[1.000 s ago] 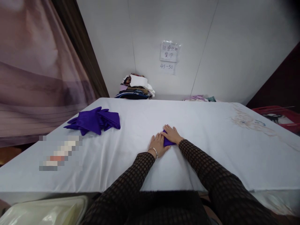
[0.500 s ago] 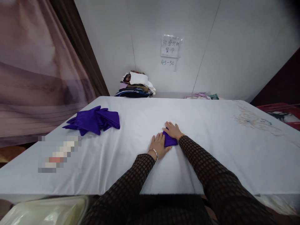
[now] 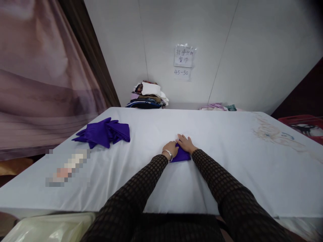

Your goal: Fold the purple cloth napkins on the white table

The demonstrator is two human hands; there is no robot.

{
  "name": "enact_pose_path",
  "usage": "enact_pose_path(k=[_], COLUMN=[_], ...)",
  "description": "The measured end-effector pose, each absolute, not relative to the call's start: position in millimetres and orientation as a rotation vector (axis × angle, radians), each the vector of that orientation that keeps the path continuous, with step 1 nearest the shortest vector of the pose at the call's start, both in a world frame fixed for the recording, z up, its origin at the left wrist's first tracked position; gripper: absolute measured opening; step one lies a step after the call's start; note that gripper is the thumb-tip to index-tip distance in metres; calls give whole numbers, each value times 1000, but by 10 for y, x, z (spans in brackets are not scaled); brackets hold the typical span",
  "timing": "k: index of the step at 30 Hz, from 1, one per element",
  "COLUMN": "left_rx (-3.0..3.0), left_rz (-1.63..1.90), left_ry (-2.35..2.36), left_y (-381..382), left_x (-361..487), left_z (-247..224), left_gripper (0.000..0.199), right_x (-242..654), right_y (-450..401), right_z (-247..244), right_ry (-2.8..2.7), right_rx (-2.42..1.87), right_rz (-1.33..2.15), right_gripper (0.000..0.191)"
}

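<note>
Grip: left hand [image 3: 170, 148] curled on purple cloth [image 3: 182, 156], cannot tell whether pinching it; right hand [image 3: 186, 144] loose, laid flat across cloth's far part. White tablecloth [image 3: 141, 151] directly under grip. Purple heap [image 3: 101, 132] well left of grip. Beyond grip: pile of folded clothes [image 3: 150, 90], handwritten notes [image 3: 184, 62] on wall [image 3: 113, 40]. Far right of grip: red basket [image 3: 294, 119].

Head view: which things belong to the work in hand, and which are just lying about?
In the work:
- purple cloth under the left hand and right hand
- purple heap, probably, by matching colour

Apparently just lying about:
- stacked clothes by the wall
- red basket at right
- pixelated item, identity unclear
</note>
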State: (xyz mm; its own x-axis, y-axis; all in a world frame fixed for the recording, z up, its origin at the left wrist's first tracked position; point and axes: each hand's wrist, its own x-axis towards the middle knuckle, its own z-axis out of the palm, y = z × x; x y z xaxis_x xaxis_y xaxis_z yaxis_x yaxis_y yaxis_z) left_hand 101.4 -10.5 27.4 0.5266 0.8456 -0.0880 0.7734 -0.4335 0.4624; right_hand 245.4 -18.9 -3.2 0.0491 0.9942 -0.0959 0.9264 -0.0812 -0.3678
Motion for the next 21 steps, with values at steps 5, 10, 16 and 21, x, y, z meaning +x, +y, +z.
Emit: enact_pose_path(k=[5, 10, 16, 21], left_rx=[2091, 1888, 1731, 1579], left_rz=[250, 309, 422, 506], left_ry=[1399, 1416, 1350, 1244], left_y=[76, 169, 124, 27], left_x=[1150, 1224, 1212, 1102], left_z=[235, 211, 156, 122], left_gripper=[24, 14, 23, 20], right_x=[2471, 2496, 2553, 2557], right_y=[-192, -197, -228, -314], right_z=[-12, -6, -12, 15], right_ry=[-1940, -1938, -1885, -1558], right_rx=[-2071, -2041, -1898, -1642], right_rz=[554, 600, 678, 831], right_gripper=[59, 58, 55, 63])
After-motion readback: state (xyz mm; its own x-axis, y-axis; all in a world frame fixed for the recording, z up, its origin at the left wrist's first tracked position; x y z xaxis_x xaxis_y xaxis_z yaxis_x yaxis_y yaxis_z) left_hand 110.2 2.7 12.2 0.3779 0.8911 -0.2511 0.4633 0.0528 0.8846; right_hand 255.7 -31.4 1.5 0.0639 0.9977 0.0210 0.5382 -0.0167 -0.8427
